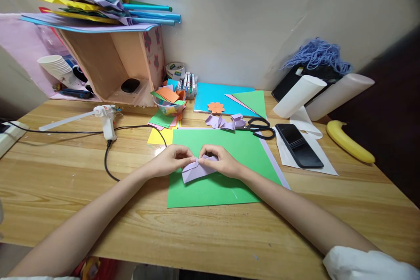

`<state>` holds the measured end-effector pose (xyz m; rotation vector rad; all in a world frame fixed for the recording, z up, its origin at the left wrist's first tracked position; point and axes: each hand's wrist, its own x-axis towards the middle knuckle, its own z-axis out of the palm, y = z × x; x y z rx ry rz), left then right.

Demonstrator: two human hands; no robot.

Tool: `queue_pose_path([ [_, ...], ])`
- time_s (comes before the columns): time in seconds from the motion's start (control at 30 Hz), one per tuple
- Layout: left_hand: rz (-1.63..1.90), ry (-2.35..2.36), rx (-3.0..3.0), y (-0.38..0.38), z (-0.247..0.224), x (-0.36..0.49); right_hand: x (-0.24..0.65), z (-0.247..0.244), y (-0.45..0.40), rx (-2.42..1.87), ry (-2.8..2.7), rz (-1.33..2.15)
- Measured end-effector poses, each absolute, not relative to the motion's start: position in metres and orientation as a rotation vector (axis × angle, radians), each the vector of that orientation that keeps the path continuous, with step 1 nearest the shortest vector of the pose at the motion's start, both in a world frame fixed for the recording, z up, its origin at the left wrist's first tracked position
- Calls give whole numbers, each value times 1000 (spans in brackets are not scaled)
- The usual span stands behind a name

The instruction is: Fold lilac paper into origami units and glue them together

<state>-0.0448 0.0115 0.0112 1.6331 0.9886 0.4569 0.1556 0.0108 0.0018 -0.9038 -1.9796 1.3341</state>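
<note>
Near the centre of the frame, the person's left hand (170, 159) and right hand (220, 161) met over a small folded piece of lilac paper (194, 169). Both grips were closed on its upper edge, thumb and fingertips pinching from either side, apparently to hold a crease in place while the paper's lower part lay flat. The lilac paper rested on a large green sheet of paper (226, 183), which lay on the light wooden desk (65, 170) and seemed to serve as a working mat.

Just above the green sheet, toward the middle of the frame, sat several crumpled lilac paper shapes (225, 121) beside black-handled scissors (260, 127), close enough to be reached with ease. An orange paper flower (215, 107) lay on a blue sheet (216, 96) behind them. To the right, a black phone (298, 144) lay on white paper, and a yellow banana (349, 141) lay near the right edge of the desk, well apart from the hands.

At left of centre, a white glue gun (105, 119) stood propped on its stand, its black cord (108, 162) trailing toward the person. A bowl of coloured paper scraps (169, 98) sat above the yellow sheet. In the upper left, a cardboard box shelf (111, 63) carried a stack of coloured folded papers and rolled tubes.
</note>
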Motion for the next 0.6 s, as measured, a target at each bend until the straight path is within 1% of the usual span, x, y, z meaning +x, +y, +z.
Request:
queue_pose_path([
  [0.17, 504, 1020, 1748, 10, 15, -45, 155, 0, 11, -940, -1950, 1310],
  [0.4, 555, 1080, 1518, 12, 8, -40, 154, -2, 9, -1046, -1940, 1147],
  [0.6, 725, 1167, 1444, 4, 1, -32, 152, -3, 9, -1090, -1896, 1107],
])
